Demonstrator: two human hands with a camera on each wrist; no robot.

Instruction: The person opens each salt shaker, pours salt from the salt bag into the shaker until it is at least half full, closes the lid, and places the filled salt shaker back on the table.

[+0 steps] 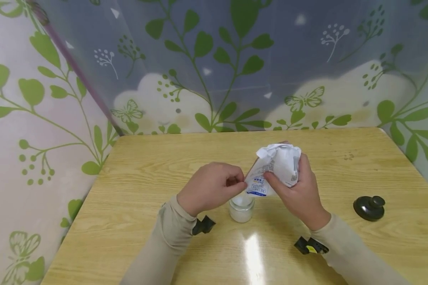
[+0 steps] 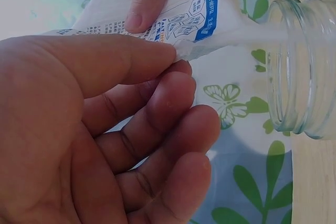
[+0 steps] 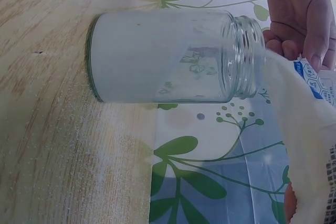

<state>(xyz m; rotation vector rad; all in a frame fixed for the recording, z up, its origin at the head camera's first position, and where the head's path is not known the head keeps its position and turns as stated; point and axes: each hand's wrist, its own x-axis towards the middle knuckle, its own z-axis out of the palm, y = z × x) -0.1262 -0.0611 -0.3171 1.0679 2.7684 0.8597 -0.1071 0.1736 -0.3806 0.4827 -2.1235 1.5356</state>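
My right hand [image 1: 302, 194] grips a white printed bag [image 1: 284, 164], tilted with its blue-edged corner down over a glass jar [image 1: 241, 212]. At that corner, my left hand [image 1: 214, 187] pinches the bag's edge between thumb and forefinger; its other fingers curl loosely below in the left wrist view. A stream of white grains [image 2: 247, 36] runs from the bag's corner into the jar's mouth. White grains [image 3: 128, 59] fill much of the jar, sloping up to one side in the right wrist view. The jar stands upright on the table.
A black knobbed lid [image 1: 369, 208] lies on the wooden table [image 1: 146, 158] to the right. Fine white grains [image 3: 113, 148] are scattered near the jar's base. Black wrist mounts [image 1: 311, 245] sit under both sleeves. A leaf-patterned curtain [image 1: 214, 71] stands behind the table.
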